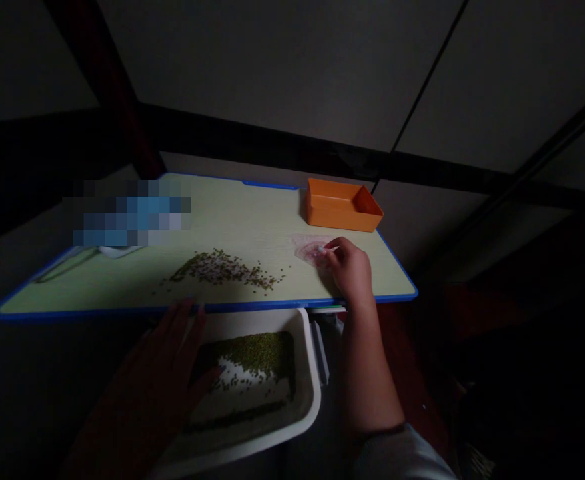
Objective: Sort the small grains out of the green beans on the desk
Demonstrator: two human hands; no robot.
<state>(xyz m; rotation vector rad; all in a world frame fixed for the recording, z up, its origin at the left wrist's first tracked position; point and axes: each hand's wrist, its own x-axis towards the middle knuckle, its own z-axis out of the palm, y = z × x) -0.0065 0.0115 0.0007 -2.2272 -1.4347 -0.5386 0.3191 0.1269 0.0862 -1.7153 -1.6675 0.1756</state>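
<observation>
Narrow at the fingertips, the grip of my right hand point(353, 270) is bent over a pinkish patterned patch point(306, 245); something pale shows at the tips, but I cannot tell whether it is a held piece or a fingernail. My left hand point(170, 343) is loosely spread, fingers near the close edge and thumb over the tub, with no object visible in its grip.

Largest is the pale yellow-green surface point(252, 220), edged in blue. Just below its near edge, towards me, is a white tub point(314, 380) with small green grains point(267, 350) banked along its far side. An orange box point(341, 217) stands at the surface's far right, beyond my right hand. Smallest are the loose green grains point(216, 267), scattered left of the patch.

To work well here, I judge a light, level pinch best, with the wrist held above the surface and the left hand steady, so neither grains nor tub are knocked.

Deep shadow blurs my left hand and the tub's left side. Blocky pixels mask a bluish shape point(147, 210) at far left. My fingers cover part of the patch, whose material is unclear.
</observation>
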